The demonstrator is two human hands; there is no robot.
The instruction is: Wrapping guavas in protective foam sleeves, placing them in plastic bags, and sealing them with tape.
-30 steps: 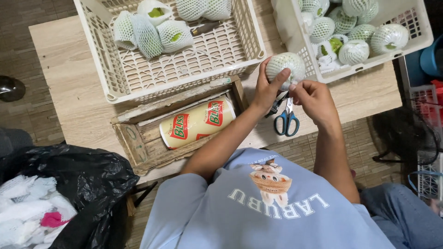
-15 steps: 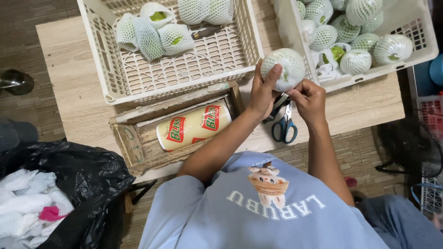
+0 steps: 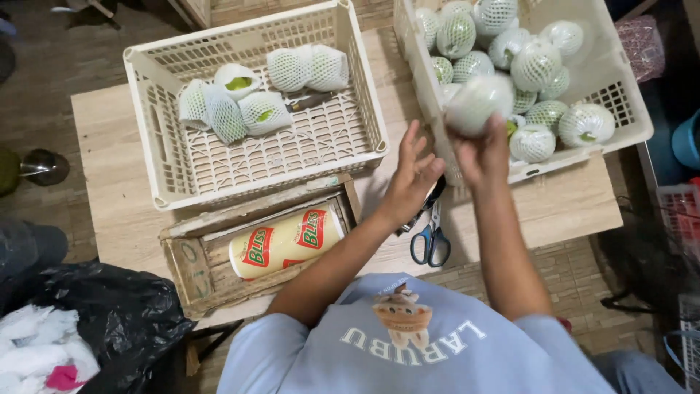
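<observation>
My right hand (image 3: 483, 155) grips a round green fruit wrapped in white foam netting (image 3: 478, 102), held above the near left edge of the right-hand cream crate (image 3: 625, 109). My left hand (image 3: 410, 179) is open beside it, fingers spread, holding nothing, over the wooden table (image 3: 117, 190). Blue-handled scissors (image 3: 432, 239) lie on the table just below my hands. The right crate holds several netted fruits (image 3: 536, 66). The left cream crate (image 3: 248, 157) holds several netted fruits (image 3: 226, 106) at its far side.
A shallow wooden tray (image 3: 191, 271) near the table's front edge holds a cream roll with red and green print (image 3: 286, 241). A black rubbish bag (image 3: 117, 321) with white scraps sits at lower left. A metal object (image 3: 42, 166) stands on the floor at left.
My right hand has lifted the netted fruit up and to the right over the right crate's edge. My left hand has let go of it and opened.
</observation>
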